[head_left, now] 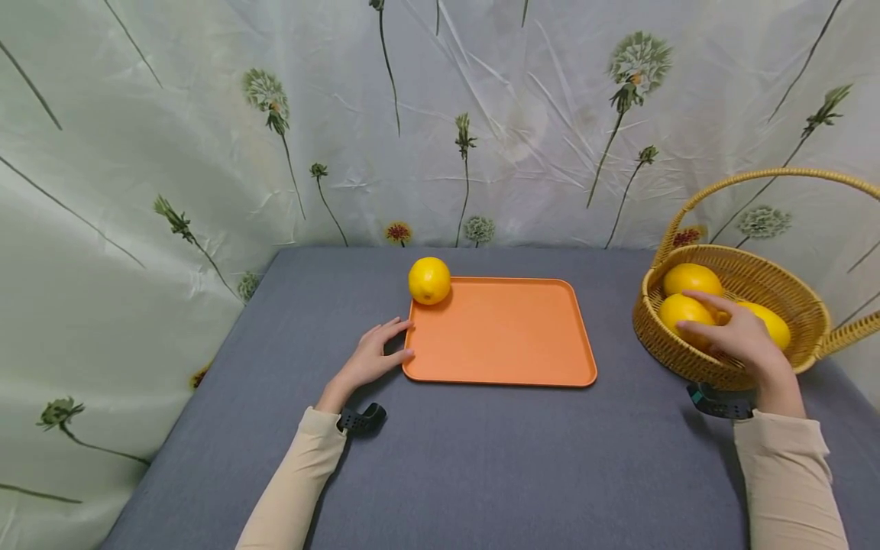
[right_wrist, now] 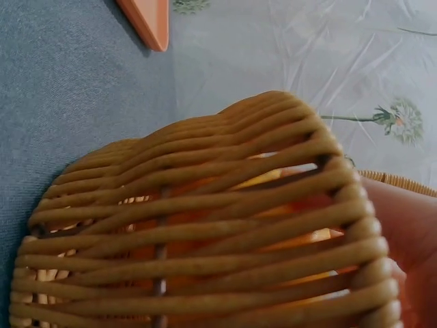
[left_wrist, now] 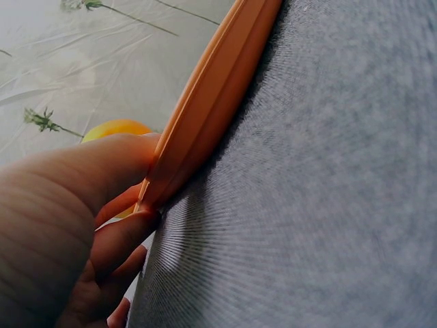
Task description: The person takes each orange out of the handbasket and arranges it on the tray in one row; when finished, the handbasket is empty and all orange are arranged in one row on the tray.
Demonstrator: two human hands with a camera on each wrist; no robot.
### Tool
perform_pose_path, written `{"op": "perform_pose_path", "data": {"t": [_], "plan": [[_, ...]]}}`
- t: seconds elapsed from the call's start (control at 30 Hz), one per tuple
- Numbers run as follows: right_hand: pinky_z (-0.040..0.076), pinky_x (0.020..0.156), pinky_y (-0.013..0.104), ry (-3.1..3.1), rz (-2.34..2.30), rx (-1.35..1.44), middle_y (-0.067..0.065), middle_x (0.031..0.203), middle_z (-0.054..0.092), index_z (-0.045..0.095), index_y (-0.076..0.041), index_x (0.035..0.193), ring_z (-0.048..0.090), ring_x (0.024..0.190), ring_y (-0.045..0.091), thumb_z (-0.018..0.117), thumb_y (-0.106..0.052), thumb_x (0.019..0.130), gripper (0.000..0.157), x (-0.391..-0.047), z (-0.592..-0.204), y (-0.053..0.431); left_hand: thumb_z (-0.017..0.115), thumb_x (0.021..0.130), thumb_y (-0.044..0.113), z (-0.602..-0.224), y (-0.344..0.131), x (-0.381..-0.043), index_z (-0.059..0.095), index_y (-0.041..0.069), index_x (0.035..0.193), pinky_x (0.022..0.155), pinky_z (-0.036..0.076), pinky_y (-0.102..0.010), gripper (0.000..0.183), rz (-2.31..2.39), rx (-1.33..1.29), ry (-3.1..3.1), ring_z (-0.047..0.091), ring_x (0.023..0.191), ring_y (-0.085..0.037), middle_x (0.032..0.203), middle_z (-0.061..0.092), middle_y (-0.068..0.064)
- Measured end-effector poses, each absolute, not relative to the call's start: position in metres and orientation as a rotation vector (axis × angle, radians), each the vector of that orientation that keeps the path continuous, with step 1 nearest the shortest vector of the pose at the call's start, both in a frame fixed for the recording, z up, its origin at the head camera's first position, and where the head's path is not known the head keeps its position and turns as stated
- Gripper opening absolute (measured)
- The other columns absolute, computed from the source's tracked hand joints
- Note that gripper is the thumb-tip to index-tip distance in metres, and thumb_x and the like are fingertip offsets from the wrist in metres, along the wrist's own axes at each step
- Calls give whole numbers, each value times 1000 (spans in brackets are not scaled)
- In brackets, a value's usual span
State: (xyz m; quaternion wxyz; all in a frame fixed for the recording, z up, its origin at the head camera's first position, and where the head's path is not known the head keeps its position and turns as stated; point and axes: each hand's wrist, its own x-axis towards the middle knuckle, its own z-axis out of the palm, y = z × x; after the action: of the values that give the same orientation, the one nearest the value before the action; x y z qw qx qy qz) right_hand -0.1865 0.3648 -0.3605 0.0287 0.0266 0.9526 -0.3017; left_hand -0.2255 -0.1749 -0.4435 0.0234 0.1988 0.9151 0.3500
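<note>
Left hand (head_left: 371, 357): fingers mostly straight and slightly parted, fingertips and thumb touching the left rim of a flat, orange, rectangular tray with rounded corners (head_left: 502, 332); no fruit in it. Left wrist view agrees on contact at the tray's edge. Right hand (head_left: 745, 336): down inside a tan, woven, round basket with a tall handle (head_left: 651, 340), thumb and index finger apart over a yellow, rounded, smooth-skinned fruit (head_left: 677, 309); cannot tell whether it has hold of it, as the weave covers the fingers in the right wrist view. Just past those fingertips sits a second yellow fruit (head_left: 692, 279); a third (head_left: 768, 325) lies beside the right hand, on its outer side. Another yellow, round fruit (head_left: 429, 280) sits on the tray's far left corner, just beyond the left fingertips. Progress, judged by count: one fruit already on the tray, at least three in the basket under or near the right hand, so the work looks nearer its start than its end. Bare tray surface extends rightward from the left hand.
</note>
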Motion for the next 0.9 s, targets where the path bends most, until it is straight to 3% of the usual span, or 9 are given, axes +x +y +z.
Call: {"op": "perform_pose_path", "data": {"t": [0.17, 0.33, 0.5, 0.7, 0.9], "plan": [[30, 71, 22, 2921, -1082, 130, 38, 135, 34, 27, -9, 148, 35, 102, 34, 59, -41, 90, 74, -186, -360, 363, 65, 87, 29, -445, -175, -226, 48, 9, 138, 114, 19, -59, 56, 1075, 625, 2836, 34, 139, -36, 145, 44, -17], [32, 68, 18, 2966, -1153, 146, 34, 136, 36, 31, -19, 147, 38, 95, 21, 60, -39, 89, 68, -186, -359, 361, 65, 87, 30, -444, -174, -227, 48, 10, 138, 114, 19, -60, 57, 1081, 615, 2831, 33, 139, -36, 146, 42, -18], [29, 72, 20, 2991, -1218, 194, 31, 141, 34, 35, -27, 146, 37, 100, 21, 61, -39, 89, 64, -187, -360, 358, 65, 87, 29, -443, -175, -226, 48, 10, 138, 113, 19, -61, 57, 1086, 612, 2830, 33, 139, -38, 146, 42, -19], [29, 73, 17, 3024, -1333, 225, 8, 142, 37, 38, -32, 143, 33, 93, -4, 63, -35, 88, 60, -187, -361, 356, 65, 87, 28, -443, -175, -226, 48, 9, 137, 113, 20, -60, 57, 1084, 633, 2840, 34, 139, -37, 145, 43, -19], [33, 69, 8, 3029, -1463, 230, -12, 135, 40, 42, -31, 142, 33, 91, -7, 64, -30, 88, 58, -188, -359, 354, 66, 86, 28, -444, -176, -227, 48, 9, 137, 114, 19, -59, 57, 1096, 637, 2830, 34, 139, -36, 145, 44, -18]]}}
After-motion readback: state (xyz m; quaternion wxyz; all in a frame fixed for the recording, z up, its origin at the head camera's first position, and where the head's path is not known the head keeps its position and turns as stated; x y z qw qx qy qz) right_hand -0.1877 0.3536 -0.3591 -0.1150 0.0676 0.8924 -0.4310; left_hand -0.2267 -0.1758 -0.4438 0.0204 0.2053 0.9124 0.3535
